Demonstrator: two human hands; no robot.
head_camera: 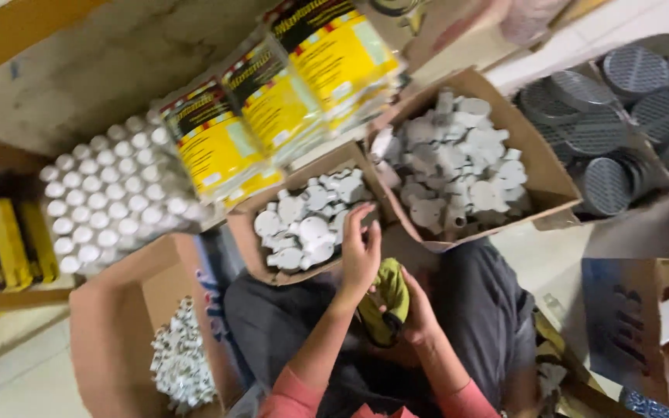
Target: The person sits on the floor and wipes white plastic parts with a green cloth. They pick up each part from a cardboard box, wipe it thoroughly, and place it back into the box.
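Now we see our left hand (359, 255) reaching with loosely curled, empty fingers into the small box (245, 224) of white plugs (307, 224), while our right hand (416, 310) grips a green-yellow cloth (390, 298) in our lap.

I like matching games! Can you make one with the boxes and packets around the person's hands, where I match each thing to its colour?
Things:
1. round ribbed discs in the cardboard box on the right
2. flat plastic packets with labels
3. small plastic pieces in the middle cardboard box
4. soft cloth pouch held in the hands

Colours:
A. yellow-green
B. dark grey
C. yellow, black and red
D. white

Pairs: 1-B, 2-C, 3-D, 4-A
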